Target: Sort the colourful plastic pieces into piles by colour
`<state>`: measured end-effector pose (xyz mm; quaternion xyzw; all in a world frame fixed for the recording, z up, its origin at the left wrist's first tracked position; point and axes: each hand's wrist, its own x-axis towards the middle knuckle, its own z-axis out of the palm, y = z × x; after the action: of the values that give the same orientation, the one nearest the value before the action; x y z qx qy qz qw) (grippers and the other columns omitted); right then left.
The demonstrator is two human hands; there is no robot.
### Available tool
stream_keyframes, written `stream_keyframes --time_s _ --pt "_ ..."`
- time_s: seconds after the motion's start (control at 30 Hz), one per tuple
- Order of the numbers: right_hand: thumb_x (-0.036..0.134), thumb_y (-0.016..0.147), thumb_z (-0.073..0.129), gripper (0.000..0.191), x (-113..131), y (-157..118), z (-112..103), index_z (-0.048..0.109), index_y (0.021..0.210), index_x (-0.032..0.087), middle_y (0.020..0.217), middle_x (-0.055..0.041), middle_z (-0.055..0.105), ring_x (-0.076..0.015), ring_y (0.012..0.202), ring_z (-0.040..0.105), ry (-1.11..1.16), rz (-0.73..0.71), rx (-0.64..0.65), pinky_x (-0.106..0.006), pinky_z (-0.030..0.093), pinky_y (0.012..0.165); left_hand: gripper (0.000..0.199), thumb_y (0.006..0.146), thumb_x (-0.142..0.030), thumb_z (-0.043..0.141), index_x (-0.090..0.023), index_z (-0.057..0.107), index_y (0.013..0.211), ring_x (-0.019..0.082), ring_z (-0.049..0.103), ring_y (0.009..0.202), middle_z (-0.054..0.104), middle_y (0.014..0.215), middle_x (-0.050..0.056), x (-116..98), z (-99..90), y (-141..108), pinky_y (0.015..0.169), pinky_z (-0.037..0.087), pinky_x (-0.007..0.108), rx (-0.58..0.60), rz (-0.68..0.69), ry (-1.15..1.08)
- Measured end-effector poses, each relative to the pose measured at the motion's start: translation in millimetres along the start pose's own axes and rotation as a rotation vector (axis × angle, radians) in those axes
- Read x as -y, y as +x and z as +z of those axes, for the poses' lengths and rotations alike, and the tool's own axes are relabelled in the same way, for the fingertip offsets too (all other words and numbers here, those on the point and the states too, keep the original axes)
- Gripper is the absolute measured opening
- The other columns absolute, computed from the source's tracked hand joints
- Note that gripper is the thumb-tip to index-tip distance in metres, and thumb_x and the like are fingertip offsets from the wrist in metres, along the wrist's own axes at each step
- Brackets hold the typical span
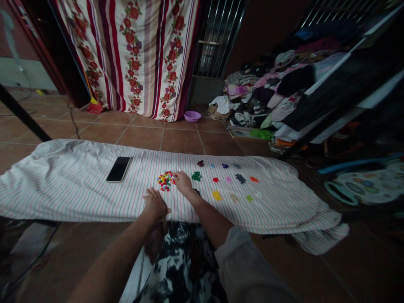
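A mixed heap of small coloured pieces (165,180), too small to name, lies on the striped cloth (78,185). My right hand (183,182) is at the heap's right edge, its fingers pinched together; whether a piece is between them is hidden. Just below the heap, my left hand (155,203) rests on the cloth with its fingers stretched out. To the right, the pieces lie in small groups by colour, among them dark green pieces (196,176), yellow pieces (216,195), dark grey pieces (240,179) and orange pieces (254,179).
A phone (119,169) lies on the cloth left of the heap. Beyond the cloth-covered surface are a floral curtain (135,54), a purple basin (192,116) and a pile of clothes (261,90). Dark slanting poles (23,111) stand at both sides.
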<state>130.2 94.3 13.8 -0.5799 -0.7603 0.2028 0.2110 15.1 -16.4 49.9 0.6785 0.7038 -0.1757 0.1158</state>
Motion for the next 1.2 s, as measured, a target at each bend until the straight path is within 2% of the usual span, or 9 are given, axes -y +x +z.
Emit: stream_keyframes --time_s 0.1,0.2,0.3,0.43,0.57,0.7,0.87,1.0,1.2 --pt "0.012 0.085 0.049 0.026 -2 -1 -1 0.068 0.099 0.023 0.105 -0.0048 0.065 -0.0166 0.097 0.060 0.040 0.001 -0.021 -0.026 0.043 0.085 0.089 0.082 -0.056 0.043 0.009 0.026 0.140 0.051 0.020 0.136 0.018 0.145 0.038 -1 2.5 1 0.099 0.035 0.060 -0.012 -0.011 0.000" --pt "0.012 0.082 0.051 0.026 -3 -3 -4 0.067 0.099 0.023 0.105 -0.0045 0.066 -0.0175 0.097 0.061 0.176 0.061 -0.100 -0.028 0.044 0.087 0.087 0.081 -0.053 0.045 0.008 0.027 0.140 0.051 0.021 0.136 0.019 0.146 0.037 -2 3.2 1 0.097 0.036 0.060 -0.022 -0.017 0.008" --pt "0.014 0.077 0.055 0.022 -4 -5 -7 0.066 0.095 0.023 0.097 -0.0022 0.068 -0.0163 0.088 0.063 0.524 0.150 -0.146 -0.029 0.048 0.082 0.086 0.081 -0.051 0.044 0.009 0.027 0.140 0.052 0.021 0.136 0.019 0.146 0.037 -3 1.6 0 0.096 0.038 0.058 -0.014 -0.023 0.014" --pt "0.026 0.071 0.065 0.016 -2 -10 -11 0.063 0.086 0.020 0.080 -0.0006 0.067 -0.0153 0.074 0.065 1.107 0.257 -0.118 -0.028 0.050 0.070 0.086 0.082 -0.050 0.043 0.011 0.026 0.139 0.052 0.021 0.136 0.018 0.145 0.038 -3 0.5 -1 0.098 0.036 0.058 -0.014 -0.030 0.018" --pt "0.031 0.058 0.077 0.029 -3 -18 -17 0.064 0.081 0.018 0.079 -0.0015 0.067 -0.0148 0.076 0.065 1.379 0.278 -0.104 -0.028 0.049 0.073 0.084 0.081 -0.051 0.043 0.008 0.029 0.140 0.051 0.023 0.135 0.021 0.145 0.037 -1 5.0 0 0.096 0.037 0.059 -0.038 -0.023 -0.001" --pt "0.030 0.054 0.080 0.032 -10 -26 -25 0.065 0.080 0.018 0.079 -0.0017 0.067 -0.0141 0.077 0.064 1.480 0.302 -0.122 -0.028 0.049 0.075 0.083 0.081 -0.050 0.042 0.007 0.030 0.139 0.051 0.024 0.135 0.023 0.145 0.037 -1 9.1 4 0.094 0.038 0.058 -0.061 -0.024 0.034" --pt "0.029 0.053 0.081 0.032 -34 -30 -44 0.065 0.078 0.018 0.076 -0.0015 0.067 -0.0143 0.077 0.064 1.474 0.322 -0.161 -0.029 0.050 0.076 0.081 0.081 -0.048 0.043 0.011 0.033 0.136 0.051 0.031 0.132 0.029 0.141 0.040 -2 3.0 3 0.090 0.043 0.054 -0.041 -0.005 0.079" --pt "0.030 0.055 0.080 0.029 -65 -31 -63 0.065 0.077 0.018 0.075 -0.0018 0.068 -0.0152 0.077 0.065 1.446 0.314 -0.266 -0.031 0.052 0.078 0.077 0.083 -0.049 0.043 0.010 0.041 0.132 0.052 0.039 0.126 0.036 0.135 0.042 -1 -1.5 -4 0.085 0.046 0.053 -0.089 0.063 0.135" --pt "0.031 0.059 0.077 0.024 -129 -34 -94 0.065 0.077 0.019 0.076 -0.0026 0.068 -0.0163 0.078 0.066 1.381 0.331 -0.436 -0.033 0.053 0.082 0.078 0.086 -0.050 0.039 0.013 0.039 0.132 0.049 0.045 0.121 0.041 0.130 0.044 0 2.8 -8 0.079 0.049 0.046 -0.140 0.100 0.226"
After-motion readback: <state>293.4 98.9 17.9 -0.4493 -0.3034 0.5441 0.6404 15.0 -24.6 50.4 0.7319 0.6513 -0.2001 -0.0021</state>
